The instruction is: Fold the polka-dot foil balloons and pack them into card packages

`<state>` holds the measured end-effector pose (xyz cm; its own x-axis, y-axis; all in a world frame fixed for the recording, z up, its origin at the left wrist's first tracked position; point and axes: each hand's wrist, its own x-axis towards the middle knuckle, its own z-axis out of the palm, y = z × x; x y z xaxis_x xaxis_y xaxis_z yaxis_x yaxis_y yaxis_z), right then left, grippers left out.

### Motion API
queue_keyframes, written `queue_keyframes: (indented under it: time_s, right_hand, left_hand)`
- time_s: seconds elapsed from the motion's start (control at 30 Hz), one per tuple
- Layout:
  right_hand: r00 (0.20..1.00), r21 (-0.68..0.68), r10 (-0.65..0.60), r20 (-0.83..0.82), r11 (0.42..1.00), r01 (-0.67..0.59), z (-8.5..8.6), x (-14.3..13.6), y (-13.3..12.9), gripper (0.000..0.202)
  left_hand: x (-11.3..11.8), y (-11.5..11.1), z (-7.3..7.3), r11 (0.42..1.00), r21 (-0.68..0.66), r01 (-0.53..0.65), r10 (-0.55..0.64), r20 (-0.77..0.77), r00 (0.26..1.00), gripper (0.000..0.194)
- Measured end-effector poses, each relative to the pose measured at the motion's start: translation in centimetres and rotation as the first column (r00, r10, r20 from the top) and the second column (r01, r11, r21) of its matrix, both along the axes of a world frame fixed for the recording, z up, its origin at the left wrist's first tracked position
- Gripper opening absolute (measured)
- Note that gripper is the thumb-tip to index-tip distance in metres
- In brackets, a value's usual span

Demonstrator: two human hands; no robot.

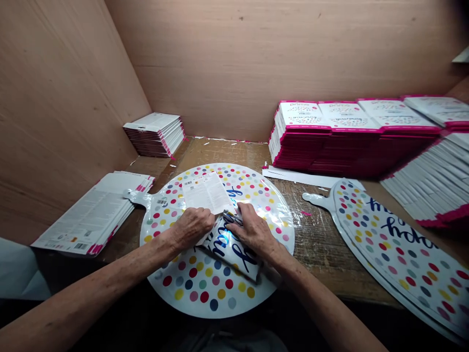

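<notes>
A flat, round foil balloon with coloured dots lies in front of me, its neck pointing left. On top of it is a partly folded foil balloon with dark blue lettering. My left hand is closed in a fist at the left edge of the folded balloon, its fingertips hidden. My right hand grips the upper right part of the same folded balloon between thumb and fingers. Just beyond my hands, a white printed card rests on the flat balloon.
More flat dotted balloons overlap at the right table edge. Pink-edged printed packs stand in stacks at the back right. Another stack is at the back left, with printed cards nearer. Wooden panels enclose the table.
</notes>
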<state>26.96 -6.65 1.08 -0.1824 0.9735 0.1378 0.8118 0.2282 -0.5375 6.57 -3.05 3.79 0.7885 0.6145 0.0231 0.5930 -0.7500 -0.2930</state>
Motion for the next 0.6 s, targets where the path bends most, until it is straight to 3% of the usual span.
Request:
queue_keyframes:
  time_s: [0.2, 0.27, 0.33, 0.37, 0.43, 0.47, 0.53, 0.6]
  right_hand:
    - [0.984, -0.052, -0.165, 0.074, 0.984, 0.169, -0.5, -0.6, 1.2, 0.017]
    - [0.97, -0.038, -0.242, 0.026, 0.969, 0.243, -0.4, -0.6, 1.5, 0.016]
    - [0.947, -0.024, -0.306, -0.098, 0.952, 0.305, -0.2, -0.4, 1.8, 0.018]
    - [0.929, -0.021, -0.323, -0.181, 0.946, 0.325, 0.0, -0.2, 2.0, 0.019]
    - [0.889, -0.017, -0.313, -0.334, 0.945, 0.326, 0.5, 0.1, 2.4, 0.024]
    - [0.876, -0.015, -0.291, -0.385, 0.951, 0.31, 0.8, 0.3, 2.5, 0.026]
    - [0.869, -0.023, -0.242, -0.432, 0.966, 0.258, 1.2, 0.5, 2.5, 0.031]
    - [0.884, 0.013, -0.182, -0.431, 0.978, 0.208, 1.2, 0.5, 1.7, 0.039]
  left_hand:
    - [1.3, -0.5, 1.6, 1.0, -0.018, 0.023, -0.023, 0.006, 1.0, 0.027]
    - [1.6, -1.1, 1.8, 1.0, -0.025, 0.002, 0.001, 0.116, 0.993, 0.028]
    - [1.8, -2.0, 1.7, 0.995, 0.003, -0.101, 0.093, 0.357, 0.93, 0.02]
    - [1.9, -2.6, 1.6, 0.981, 0.012, -0.192, 0.159, 0.505, 0.848, 0.019]
    - [2.2, -3.6, 1.1, 0.917, -0.08, -0.39, 0.309, 0.761, 0.57, 0.062]
    - [2.4, -4.0, 0.8, 0.875, -0.208, -0.437, 0.397, 0.824, 0.404, 0.082]
    - [2.9, -4.3, -0.2, 0.778, -0.524, -0.346, 0.589, 0.8, 0.113, 0.086]
    - [3.3, -4.0, -1.1, 0.681, -0.717, -0.145, 0.714, 0.695, -0.084, 0.064]
